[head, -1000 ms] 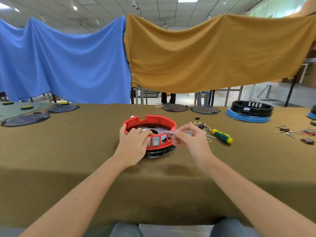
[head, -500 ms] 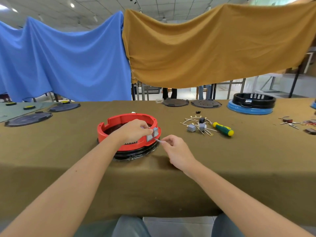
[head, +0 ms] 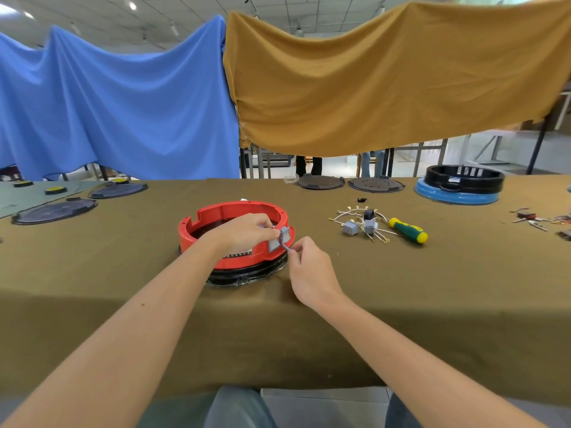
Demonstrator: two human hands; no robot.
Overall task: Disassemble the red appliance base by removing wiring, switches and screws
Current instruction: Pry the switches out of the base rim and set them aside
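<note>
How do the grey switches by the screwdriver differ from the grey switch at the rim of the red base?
The loose grey switches lie on the tablecloth amid pale wires, touched by no hand; the grey switch at the rim of the red base is held by the left hand, while the right hand pinches a small part beside it. All are small grey blocks.

Single head-worn wide-angle view, looking forward and down from above the forearms. Close to the left hand [head: 247, 231] and right hand [head: 309, 270], both near frame centre. Beyond the hands, tabletop [head: 432, 288] stretching away to hanging cloths [head: 370, 88]. Straight lines bowed toward the edges.
</note>
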